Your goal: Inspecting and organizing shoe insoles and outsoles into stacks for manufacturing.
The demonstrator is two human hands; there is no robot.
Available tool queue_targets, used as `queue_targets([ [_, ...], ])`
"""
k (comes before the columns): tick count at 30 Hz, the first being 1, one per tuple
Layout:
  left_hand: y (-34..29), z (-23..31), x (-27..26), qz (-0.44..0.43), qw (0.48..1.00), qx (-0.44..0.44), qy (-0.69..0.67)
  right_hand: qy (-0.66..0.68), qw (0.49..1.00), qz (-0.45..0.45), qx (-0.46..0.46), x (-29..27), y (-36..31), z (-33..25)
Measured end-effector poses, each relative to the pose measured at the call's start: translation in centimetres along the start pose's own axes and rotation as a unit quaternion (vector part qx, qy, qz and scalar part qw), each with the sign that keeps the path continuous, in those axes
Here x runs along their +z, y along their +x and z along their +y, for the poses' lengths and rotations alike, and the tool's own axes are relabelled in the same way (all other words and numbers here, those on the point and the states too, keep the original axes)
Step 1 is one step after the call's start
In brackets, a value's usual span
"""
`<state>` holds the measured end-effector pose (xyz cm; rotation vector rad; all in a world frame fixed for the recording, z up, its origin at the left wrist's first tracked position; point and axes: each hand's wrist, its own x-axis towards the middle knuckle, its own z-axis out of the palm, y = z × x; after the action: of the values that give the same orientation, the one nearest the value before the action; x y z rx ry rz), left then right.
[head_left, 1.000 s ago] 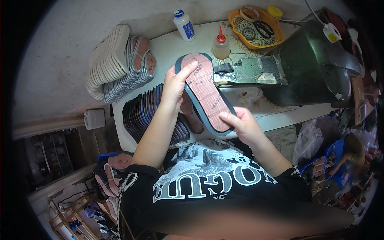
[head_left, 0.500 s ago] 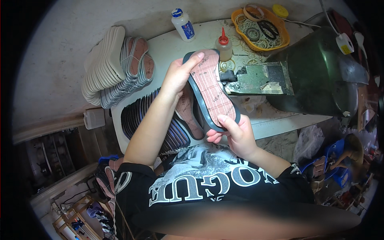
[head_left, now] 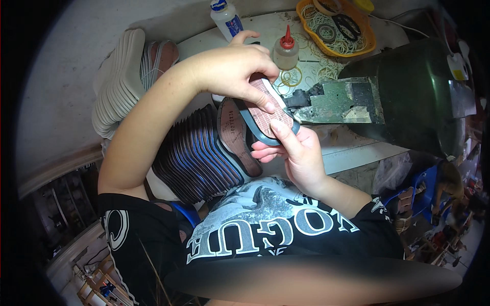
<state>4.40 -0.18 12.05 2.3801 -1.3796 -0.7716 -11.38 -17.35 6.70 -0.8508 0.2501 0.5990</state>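
A pink insole (head_left: pixel 265 115) with a dark grey rim is held up over the table between my two hands. My left hand (head_left: pixel 237 71) reaches across its far part, thumb pressed on the pink face and fingers over the far edge, hiding much of it. Closed on the near end is my right hand (head_left: pixel 301 153), its thumb on top and fingers beneath. A white strip (head_left: pixel 276 96) shows along the insole's right edge, close to the dark tip of a green machine (head_left: pixel 339 102). Just left of the hands, another pink insole (head_left: pixel 236 135) leans against a row of dark-edged insoles (head_left: pixel 191 155).
Pale soles (head_left: pixel 117 76) are stacked at the left. Behind stand a white bottle (head_left: pixel 227 23) and a red-nozzled bottle (head_left: pixel 286 51). A yellow basket (head_left: pixel 370 43) holds rubber bands and tape rolls. A ruled strip (head_left: pixel 357 157) runs along the table's near edge.
My left hand has shifted from the insole's far left edge to over its top, with the elbow swung out left. The insole's near end has moved up slightly. My right hand keeps its grip.
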Motion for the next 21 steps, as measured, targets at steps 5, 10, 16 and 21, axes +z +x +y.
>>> queue_targets([
  [5,-1.1,1.1,-0.5,0.019,1.0,-0.008,0.01,0.003,1.0,-0.021,0.01,0.4,-0.7,-0.5],
  [10,-2.4,3.0,-0.5,0.01,0.997,-0.08,0.006,-0.01,0.999,-0.028,0.022,0.6,-0.9,-1.1],
  [16,-3.6,4.9,0.7,0.02,0.982,-0.188,-0.026,0.043,0.998,-0.028,0.042,0.0,-0.4,-1.7],
  [21,-3.7,5.2,2.3,0.046,0.962,-0.25,-0.099,0.053,0.997,-0.029,0.049,-0.6,0.6,-1.7],
])
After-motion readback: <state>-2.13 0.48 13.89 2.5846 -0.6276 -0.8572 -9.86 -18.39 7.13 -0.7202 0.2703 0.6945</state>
